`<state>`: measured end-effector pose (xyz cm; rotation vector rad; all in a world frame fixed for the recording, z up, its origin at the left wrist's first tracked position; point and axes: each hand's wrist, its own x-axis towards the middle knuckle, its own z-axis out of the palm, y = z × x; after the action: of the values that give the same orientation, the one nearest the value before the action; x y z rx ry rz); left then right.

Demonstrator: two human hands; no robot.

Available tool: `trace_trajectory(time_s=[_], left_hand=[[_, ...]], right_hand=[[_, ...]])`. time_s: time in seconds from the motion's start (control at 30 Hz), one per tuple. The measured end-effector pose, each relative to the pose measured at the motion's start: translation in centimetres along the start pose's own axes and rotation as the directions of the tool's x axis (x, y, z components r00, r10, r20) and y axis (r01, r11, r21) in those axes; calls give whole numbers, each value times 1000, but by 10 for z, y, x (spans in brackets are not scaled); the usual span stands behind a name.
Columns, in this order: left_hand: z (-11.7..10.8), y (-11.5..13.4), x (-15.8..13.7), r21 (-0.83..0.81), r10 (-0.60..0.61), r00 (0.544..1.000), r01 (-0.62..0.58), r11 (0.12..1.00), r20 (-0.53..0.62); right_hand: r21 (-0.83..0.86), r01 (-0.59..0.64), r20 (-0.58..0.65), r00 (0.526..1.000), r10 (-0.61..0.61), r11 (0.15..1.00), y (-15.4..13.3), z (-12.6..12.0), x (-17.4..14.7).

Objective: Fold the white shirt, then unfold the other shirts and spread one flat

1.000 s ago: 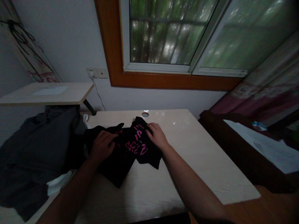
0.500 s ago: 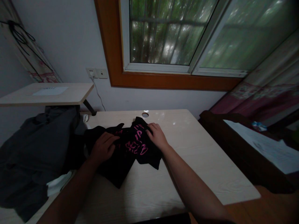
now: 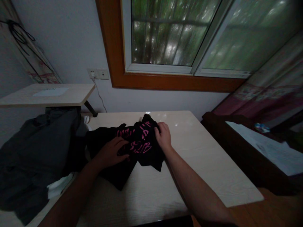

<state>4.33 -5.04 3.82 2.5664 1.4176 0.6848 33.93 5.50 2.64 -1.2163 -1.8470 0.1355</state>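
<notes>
Hands (image 3: 112, 153) (image 3: 165, 136) moved rightward | black garment (image 3: 142, 159) rumpled, pink lettering | right clamped on its edge; left's grip unclear

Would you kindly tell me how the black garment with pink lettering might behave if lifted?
The black garment is likely floppy, given its uneven folds. It would probably not roll, since it lies spread on the table.

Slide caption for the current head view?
Left hand and right hand on a pink-printed black garment, on a pale table.
</notes>
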Motion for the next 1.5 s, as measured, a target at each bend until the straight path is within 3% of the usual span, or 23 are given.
trace_trajectory(time_s=[0.23, 0.47, 0.67, 0.8, 1.03, 1.23, 1.37, 1.5], left_hand=[[3, -1, 2, 67, -79, 997, 80, 995, -7], [4, -6, 3, 173, -17, 1000, 18, 985, -3], [3, -12, 2, 195, -42, 986, 73, 978, -159], [-2, -14, 1, 120, -76, 940, 122, 985, -333], [-9, -12, -4, -59, -196, 842, 193, 980, -502], [-6, -11, -5, -210, -338, 780, 266, 941, -527], [-5, -3, -5, -295, -378, 794, 260, 919, -477], [0, 6, -7, -313, -307, 865, 187, 931, -397]], right_hand=[[8, 11, -117, 993, -10, 1000, -4, -5, -2], [49, 17, -149, 989, -9, 999, -4, -6, -1], [61, 17, -154, 988, -8, 998, -4, -8, 0], [60, 37, -136, 990, -28, 997, -9, -9, 0], [138, 137, 38, 989, -143, 981, -18, -12, -3], [272, 255, 245, 914, -323, 928, -33, -16, -5], [226, 322, 344, 856, -385, 919, -47, -17, -5], [159, 346, 450, 808, -380, 925, -56, -11, -8]])
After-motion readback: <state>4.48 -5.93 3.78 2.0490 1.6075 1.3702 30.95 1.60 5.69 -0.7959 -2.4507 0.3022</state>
